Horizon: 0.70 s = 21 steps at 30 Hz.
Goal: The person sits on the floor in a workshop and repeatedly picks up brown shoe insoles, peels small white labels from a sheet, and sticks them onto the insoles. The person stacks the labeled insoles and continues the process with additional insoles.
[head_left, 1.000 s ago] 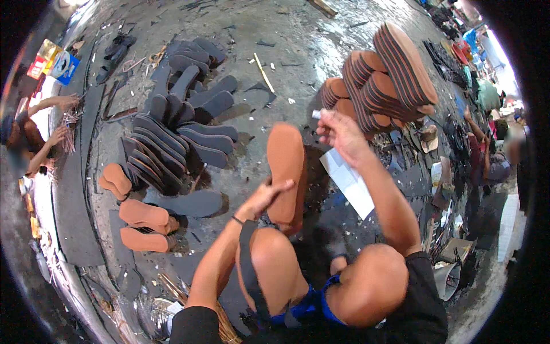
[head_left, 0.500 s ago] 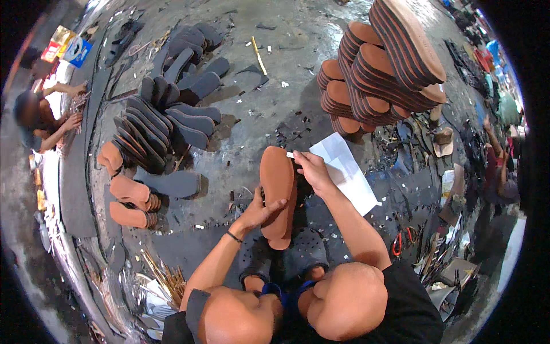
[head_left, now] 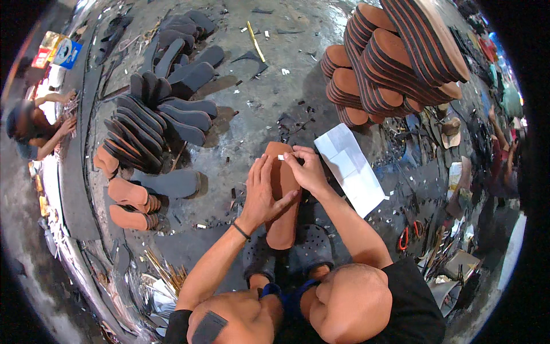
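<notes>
A reddish-brown shoe sole lies lengthwise in front of me, its near end over my dark clogs. My left hand rests on the sole with fingers stretched toward its far end and the thumb spread across its surface. Between the thumb and fingers of my right hand is pinched a small white label, held against the sole's far part. To the right of that hand a white sheet of paper lies on the floor.
Tall stacks of brown-topped soles stand at the far right. Dark soles and brown soles are piled at the left. Red-handled scissors lie at the right. Another person works at the far left.
My right hand has brought the label from beside the sole onto its surface. My left hand has slid farther up the sole, and its fingers now lie over the top.
</notes>
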{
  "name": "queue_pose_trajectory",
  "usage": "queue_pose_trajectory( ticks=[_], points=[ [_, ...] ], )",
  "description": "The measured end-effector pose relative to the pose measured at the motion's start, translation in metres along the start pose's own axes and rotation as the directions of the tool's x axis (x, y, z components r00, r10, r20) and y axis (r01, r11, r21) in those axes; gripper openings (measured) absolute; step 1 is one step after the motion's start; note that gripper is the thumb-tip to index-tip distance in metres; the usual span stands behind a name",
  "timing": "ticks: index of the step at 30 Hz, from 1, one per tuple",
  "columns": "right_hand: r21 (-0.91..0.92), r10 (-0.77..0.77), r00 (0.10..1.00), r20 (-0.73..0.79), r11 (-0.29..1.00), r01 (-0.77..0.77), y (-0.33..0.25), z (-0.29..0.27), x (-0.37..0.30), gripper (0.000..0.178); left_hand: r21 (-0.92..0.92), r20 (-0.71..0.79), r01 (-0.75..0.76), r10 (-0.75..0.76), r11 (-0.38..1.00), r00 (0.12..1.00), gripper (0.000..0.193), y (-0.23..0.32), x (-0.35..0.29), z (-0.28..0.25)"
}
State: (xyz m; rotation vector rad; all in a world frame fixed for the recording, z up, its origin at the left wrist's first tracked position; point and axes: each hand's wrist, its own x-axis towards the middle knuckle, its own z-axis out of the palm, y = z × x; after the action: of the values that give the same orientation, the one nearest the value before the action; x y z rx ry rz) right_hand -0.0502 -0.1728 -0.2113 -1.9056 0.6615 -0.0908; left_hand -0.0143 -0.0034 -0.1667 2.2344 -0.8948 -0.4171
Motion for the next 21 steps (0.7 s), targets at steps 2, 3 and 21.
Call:
queue_pose_trajectory(
  ticks=[2,3,21],
  points=[
    [-0.049,-0.004,1.0,-0.002,0.999,0.004,-0.001,-0.001,0.001,0.036,-0.024,-0.013,0.007,-0.008,1.0,1.0,0.097,0.0,0.004,0.004],
    [-0.06,-0.003,1.0,0.014,0.998,0.004,-0.001,-0.002,0.001,0.035,0.005,-0.011,0.013,-0.013,1.0,1.0,0.098,0.0,0.004,0.005],
    [-0.55,-0.045,0.936,-0.349,0.819,-0.165,0.069,-0.1,-0.013,0.063,0.0,-0.144,0.164,-0.162,0.987,0.976,0.104,0.002,-0.007,-0.007]
  ],
)
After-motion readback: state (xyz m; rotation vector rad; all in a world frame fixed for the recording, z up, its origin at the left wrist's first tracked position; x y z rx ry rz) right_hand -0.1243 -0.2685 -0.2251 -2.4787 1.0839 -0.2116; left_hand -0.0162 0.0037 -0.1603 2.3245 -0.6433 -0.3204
